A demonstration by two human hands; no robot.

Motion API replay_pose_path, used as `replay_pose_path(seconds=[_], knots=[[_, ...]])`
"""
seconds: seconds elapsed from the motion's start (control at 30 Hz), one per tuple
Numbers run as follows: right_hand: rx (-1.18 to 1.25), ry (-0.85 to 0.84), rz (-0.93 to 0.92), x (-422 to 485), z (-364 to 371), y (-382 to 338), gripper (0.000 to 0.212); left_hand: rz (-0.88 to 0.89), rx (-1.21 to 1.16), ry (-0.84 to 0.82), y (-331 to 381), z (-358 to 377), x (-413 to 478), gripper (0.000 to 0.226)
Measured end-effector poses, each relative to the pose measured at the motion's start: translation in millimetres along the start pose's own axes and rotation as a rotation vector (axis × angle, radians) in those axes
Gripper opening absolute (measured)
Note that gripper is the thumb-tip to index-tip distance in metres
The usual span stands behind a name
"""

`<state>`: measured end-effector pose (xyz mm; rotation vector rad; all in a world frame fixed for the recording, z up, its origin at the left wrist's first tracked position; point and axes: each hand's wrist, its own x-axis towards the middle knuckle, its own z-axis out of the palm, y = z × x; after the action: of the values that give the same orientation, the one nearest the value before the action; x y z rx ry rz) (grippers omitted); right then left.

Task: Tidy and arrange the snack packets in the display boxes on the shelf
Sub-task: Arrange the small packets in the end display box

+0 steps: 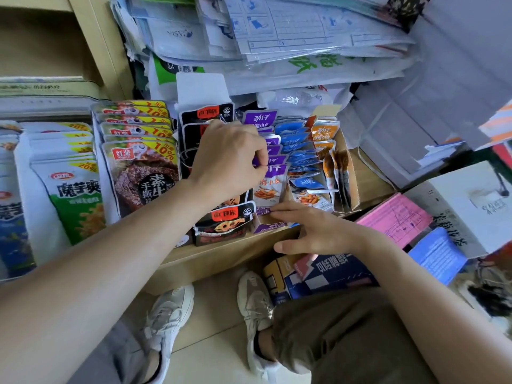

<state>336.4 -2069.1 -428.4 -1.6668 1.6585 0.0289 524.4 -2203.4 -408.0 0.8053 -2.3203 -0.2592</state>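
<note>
Hands first: your left hand [230, 159] reaches over the black packets [206, 115], and its grip is closed tight, fingers curled and pinching the top edge of the purple packets [273, 152] midway along their row; your right hand [313, 230] lies lower, its grip slack and holding nothing, fingers straight with the tips touching the front flap of the purple display box [266, 228], thumb stretched out sideways over the edge of the wooden shelf [210, 261].

The purple packets stand upright in a file inside that box, the front one showing its printed face (orange strips pictured on it); just to their right runs a file of blue packets [299, 146], leaning unevenly; beyond those stand the orange packets [323, 131], a few turned side-on against the cardboard wall [347, 167].

Left of the black packets stand the brown packets [138, 162] with yellow 10% corners, then the green-and-white packets [74, 195]; loose papers [304, 37] are heaped behind and above the boxes; a pink sheet [393, 217] and a blue booklet [437, 256] lie to the right; below the shelf your pale sneakers [166, 314] rest on the floor.
</note>
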Motion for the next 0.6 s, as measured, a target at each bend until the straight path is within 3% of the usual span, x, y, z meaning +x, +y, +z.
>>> replay_pose_path(seconds=[0.33, 0.6], knots=[[0.179, 0.15, -0.096, -17, 2, -5, 0.069, 0.006, 0.007, 0.003, -1, 0, 0, 0.011], [0.3, 0.701, -0.252, -29, -10, -21, 0.024, -0.065, -0.012, 0.032, 4, -1, 2, 0.011]])
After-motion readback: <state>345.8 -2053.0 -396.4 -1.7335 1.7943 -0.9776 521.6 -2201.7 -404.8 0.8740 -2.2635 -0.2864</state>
